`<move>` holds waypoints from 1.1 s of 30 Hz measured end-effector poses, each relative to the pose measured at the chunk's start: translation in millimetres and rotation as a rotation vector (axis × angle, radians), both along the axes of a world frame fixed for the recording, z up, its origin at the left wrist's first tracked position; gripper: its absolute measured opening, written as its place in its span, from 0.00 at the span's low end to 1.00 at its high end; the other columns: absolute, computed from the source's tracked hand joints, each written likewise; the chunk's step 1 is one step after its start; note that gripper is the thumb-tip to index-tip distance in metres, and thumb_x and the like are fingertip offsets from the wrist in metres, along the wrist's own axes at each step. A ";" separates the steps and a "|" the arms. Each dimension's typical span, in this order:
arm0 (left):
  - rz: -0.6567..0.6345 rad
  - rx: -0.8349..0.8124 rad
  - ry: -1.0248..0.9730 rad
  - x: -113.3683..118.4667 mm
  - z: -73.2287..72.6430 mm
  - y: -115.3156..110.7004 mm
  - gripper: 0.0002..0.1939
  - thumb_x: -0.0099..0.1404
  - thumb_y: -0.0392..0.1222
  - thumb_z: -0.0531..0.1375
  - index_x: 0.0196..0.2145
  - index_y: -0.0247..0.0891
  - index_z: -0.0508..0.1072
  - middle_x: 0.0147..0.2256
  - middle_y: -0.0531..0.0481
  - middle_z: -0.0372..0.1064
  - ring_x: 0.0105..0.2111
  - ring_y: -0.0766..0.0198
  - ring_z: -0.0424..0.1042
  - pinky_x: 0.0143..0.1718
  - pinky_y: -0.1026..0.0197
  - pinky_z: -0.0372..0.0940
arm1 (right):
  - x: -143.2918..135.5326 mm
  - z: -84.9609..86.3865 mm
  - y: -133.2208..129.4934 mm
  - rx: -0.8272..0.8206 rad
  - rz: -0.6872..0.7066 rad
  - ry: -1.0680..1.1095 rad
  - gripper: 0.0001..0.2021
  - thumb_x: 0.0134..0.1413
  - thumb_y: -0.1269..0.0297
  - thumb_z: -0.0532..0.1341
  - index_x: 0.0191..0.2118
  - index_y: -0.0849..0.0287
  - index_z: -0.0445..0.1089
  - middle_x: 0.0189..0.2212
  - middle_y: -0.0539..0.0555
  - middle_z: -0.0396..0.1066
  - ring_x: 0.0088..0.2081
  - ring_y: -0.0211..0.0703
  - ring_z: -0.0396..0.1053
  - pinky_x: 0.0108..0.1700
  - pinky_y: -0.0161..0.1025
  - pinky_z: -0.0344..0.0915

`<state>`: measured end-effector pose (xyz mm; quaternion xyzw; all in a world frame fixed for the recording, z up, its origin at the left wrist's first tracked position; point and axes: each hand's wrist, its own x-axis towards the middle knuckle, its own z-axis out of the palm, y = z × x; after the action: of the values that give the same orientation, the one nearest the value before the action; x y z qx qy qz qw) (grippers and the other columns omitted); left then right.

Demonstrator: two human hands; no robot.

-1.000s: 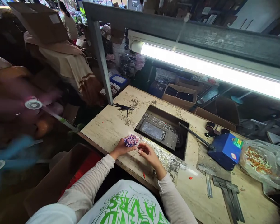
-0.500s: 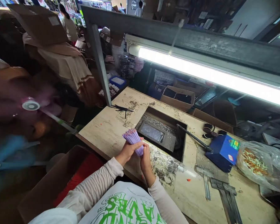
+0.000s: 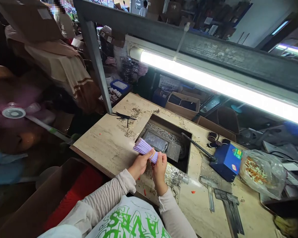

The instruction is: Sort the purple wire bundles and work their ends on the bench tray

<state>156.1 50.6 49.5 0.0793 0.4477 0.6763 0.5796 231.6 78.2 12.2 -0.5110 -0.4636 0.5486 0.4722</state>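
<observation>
Lilac bundle in both hands; step in hand judged to be securing it with a band.

Bundle [image 3: 142, 146] of thin strands is held tilted above the worktop [image 3: 101, 150], in front of the recess [image 3: 170, 125]. Left hand [image 3: 139, 164] is part-closed around it, thumb along the top; right hand [image 3: 160, 168] is curled, fingertips pinched at the near end, beside a yellow band [image 3: 153, 154] crossing the strands. Cannot tell whether the right grips band or strands. Next move likely calls for a steady left grip, strands kept even.
</observation>
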 end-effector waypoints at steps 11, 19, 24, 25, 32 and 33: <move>0.254 -0.159 1.496 -119.4 -69.9 -82.3 0.27 0.60 0.49 0.61 0.54 0.35 0.63 0.52 0.35 0.65 0.56 0.47 0.63 0.57 0.41 0.58 | 68.5 14.6 150.9 0.549 0.307 -1.007 0.19 0.60 0.49 0.50 0.32 0.59 0.68 0.26 0.52 0.69 0.29 0.41 0.64 0.33 0.36 0.56; 0.161 -0.142 1.788 -122.8 -70.7 -79.0 0.27 0.61 0.44 0.61 0.55 0.36 0.61 0.52 0.38 0.65 0.58 0.47 0.59 0.58 0.43 0.59 | 32.9 -4.9 189.7 0.592 0.645 -1.611 0.18 0.66 0.53 0.47 0.45 0.58 0.67 0.39 0.57 0.71 0.35 0.43 0.70 0.34 0.35 0.57; 0.158 -0.135 1.789 -124.7 -75.3 -80.8 0.26 0.61 0.44 0.60 0.55 0.37 0.61 0.51 0.39 0.65 0.57 0.48 0.60 0.57 0.43 0.59 | 20.5 -10.2 198.1 0.606 0.728 -1.698 0.19 0.67 0.53 0.45 0.48 0.57 0.66 0.41 0.59 0.70 0.36 0.45 0.71 0.35 0.37 0.59; 0.155 -0.137 1.793 -125.0 -76.0 -81.0 0.26 0.61 0.44 0.60 0.55 0.37 0.61 0.51 0.39 0.66 0.57 0.48 0.60 0.57 0.44 0.59 | 19.2 -11.1 199.2 0.614 0.736 -1.701 0.19 0.67 0.53 0.44 0.48 0.57 0.66 0.41 0.59 0.70 0.36 0.46 0.72 0.35 0.37 0.60; 0.141 -0.152 1.793 -124.0 -74.6 -79.8 0.26 0.60 0.44 0.61 0.55 0.38 0.61 0.52 0.39 0.66 0.57 0.48 0.61 0.57 0.44 0.60 | 13.1 -16.1 204.7 0.616 0.779 -1.730 0.19 0.67 0.53 0.43 0.49 0.56 0.65 0.42 0.60 0.70 0.36 0.47 0.72 0.35 0.38 0.61; 0.141 -0.152 1.793 -123.9 -74.2 -79.8 0.26 0.60 0.44 0.61 0.55 0.38 0.61 0.52 0.39 0.66 0.57 0.48 0.61 0.57 0.44 0.60 | 12.6 -16.8 205.4 0.618 0.779 -1.732 0.19 0.67 0.53 0.43 0.49 0.56 0.65 0.42 0.60 0.70 0.36 0.47 0.72 0.36 0.38 0.61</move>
<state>32.2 -29.2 -24.6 0.5107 0.7787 0.3634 -0.0260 244.2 283.7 -4.6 -0.4019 -0.9056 -0.0412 -0.1293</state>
